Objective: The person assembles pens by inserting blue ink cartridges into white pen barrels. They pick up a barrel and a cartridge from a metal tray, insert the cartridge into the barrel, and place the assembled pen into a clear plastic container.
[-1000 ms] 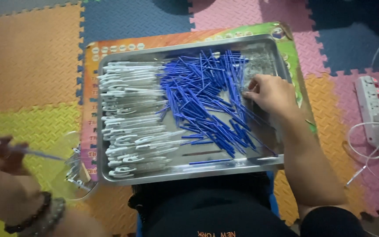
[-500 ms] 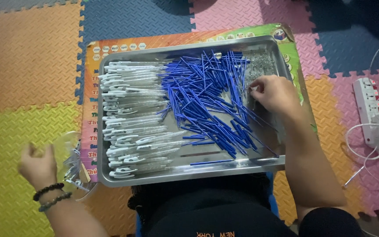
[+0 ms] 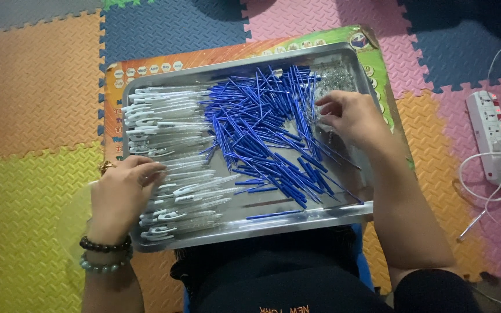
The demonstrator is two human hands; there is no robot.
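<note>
A shiny metal tray [image 3: 297,223] sits on the person's lap, on top of a colourful board [image 3: 111,75]. The tray holds three kinds of things. On its 9 o'clock side lies a pile of clear pen barrels [image 3: 169,145] with white ends. Their long sides run left to right, white ends toward 9 o'clock. In the middle is a heap of thin blue pen refills [image 3: 262,133]. They cross each other, and most slant from 11 o'clock down to 5 o'clock. At the 1 o'clock corner is a small pile of tiny silver bits [image 3: 334,78], too small to make out.

The left hand [image 3: 120,194] rests on the clear barrels at the tray's 8 o'clock edge, fingers curled down on them. I cannot tell if it grips one. The right hand [image 3: 349,116] is at 2 o'clock, fingertips pinched close together by the silver bits. What they pinch is hidden.

The two hands are well apart. At 3 o'clock on the foam floor mats [image 3: 30,87] lies a white power strip [image 3: 488,127], partly cut off.
</note>
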